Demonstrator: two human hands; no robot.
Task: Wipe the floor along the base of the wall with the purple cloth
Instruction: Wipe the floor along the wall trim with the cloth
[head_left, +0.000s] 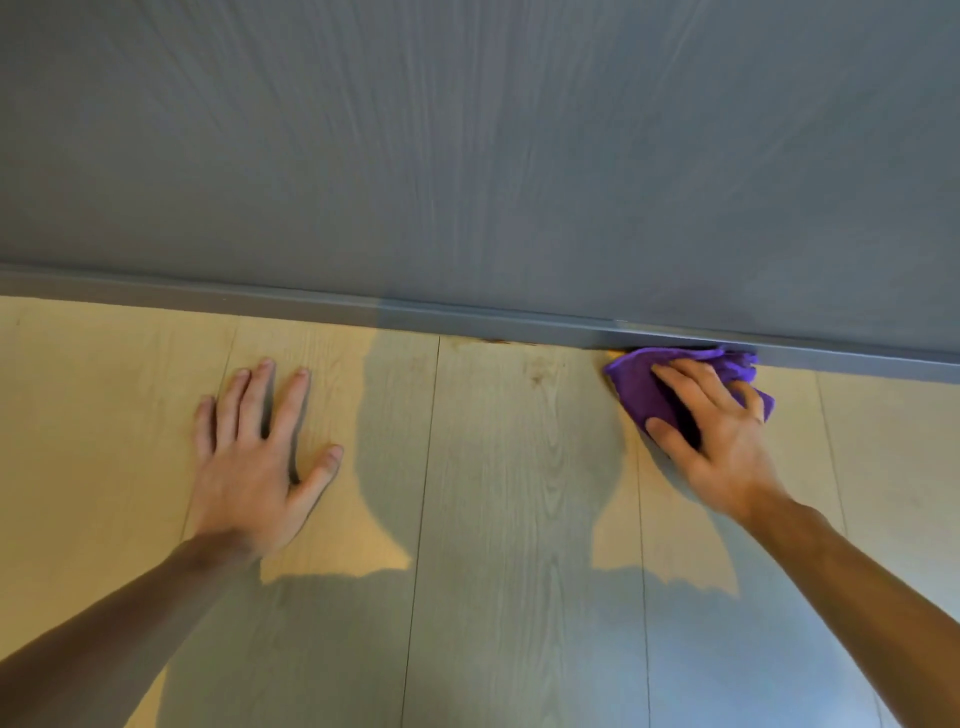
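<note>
A crumpled purple cloth (641, 382) lies on the pale wood-plank floor (519, 467), its far edge touching the grey skirting board (467, 317) at the foot of the grey wall (467, 156). My right hand (711, 431) presses down on the cloth, fingers spread over it and thumb along its near edge. Well to the left, my left hand (260, 452) rests flat on the floor with fingers apart and nothing in it. Part of the cloth is hidden under my right palm.
A brownish stain (498, 342) marks the floor right at the skirting, left of the cloth. My own shadow falls across the planks between both arms. The floor runs on to the left and right along the wall.
</note>
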